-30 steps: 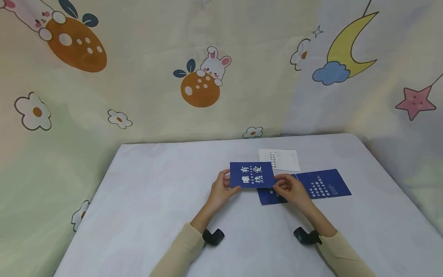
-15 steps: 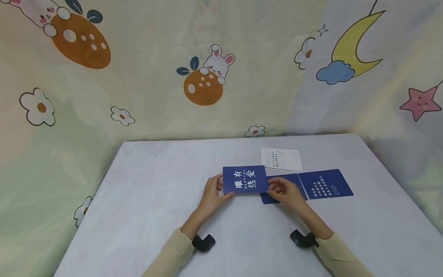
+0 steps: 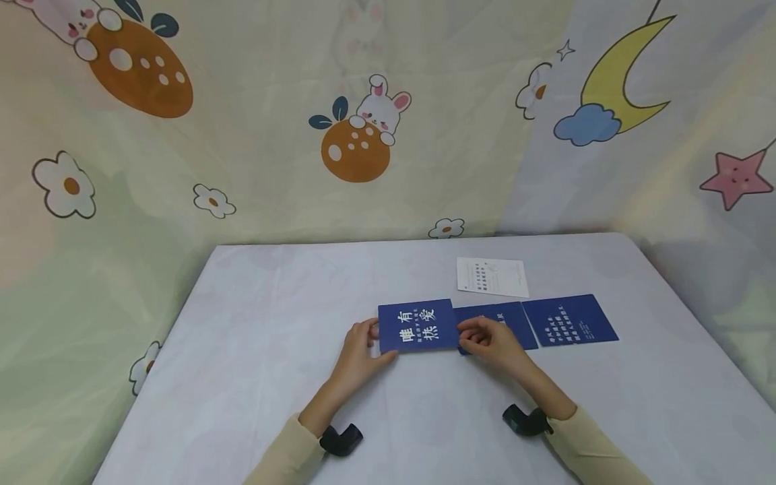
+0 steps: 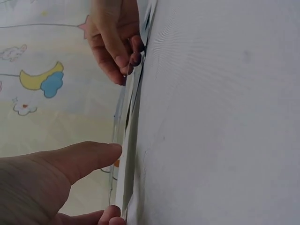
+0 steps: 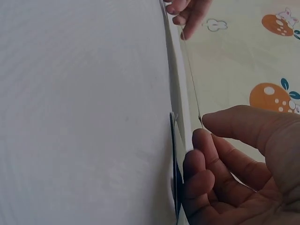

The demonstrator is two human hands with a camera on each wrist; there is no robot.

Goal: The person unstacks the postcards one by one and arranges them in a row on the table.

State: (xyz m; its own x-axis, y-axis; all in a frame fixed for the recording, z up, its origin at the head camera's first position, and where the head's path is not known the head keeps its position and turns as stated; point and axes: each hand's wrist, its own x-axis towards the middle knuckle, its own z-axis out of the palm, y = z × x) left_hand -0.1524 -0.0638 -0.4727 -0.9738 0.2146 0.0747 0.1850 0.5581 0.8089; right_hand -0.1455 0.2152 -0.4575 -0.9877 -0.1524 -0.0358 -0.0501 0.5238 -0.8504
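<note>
A blue card [image 3: 417, 326] with large white characters is held between both hands, close over the table, its right end overlapping another blue card in the head view. My left hand [image 3: 359, 353] grips its left end, thumb along the near edge and fingers behind the left side. At the right end, my right hand [image 3: 494, 342] pinches the corner between thumb and curled fingers. Both wrist views show the card nearly edge-on, with the left thumb [image 4: 101, 157] and the right thumb [image 5: 234, 123] at it.
Two blue cards lie side by side to the right: one [image 3: 509, 322] partly under the right hand, the other [image 3: 570, 320] with white text lines. Behind them lies a white printed card [image 3: 492, 277]. A white cloth covers the table [image 3: 273, 296]; a cartoon-print curtain [image 3: 261, 121] hangs behind.
Both hands have carried the held blue card leftward and toward the person. More of the blue card beneath it, and the whole white card, now show.
</note>
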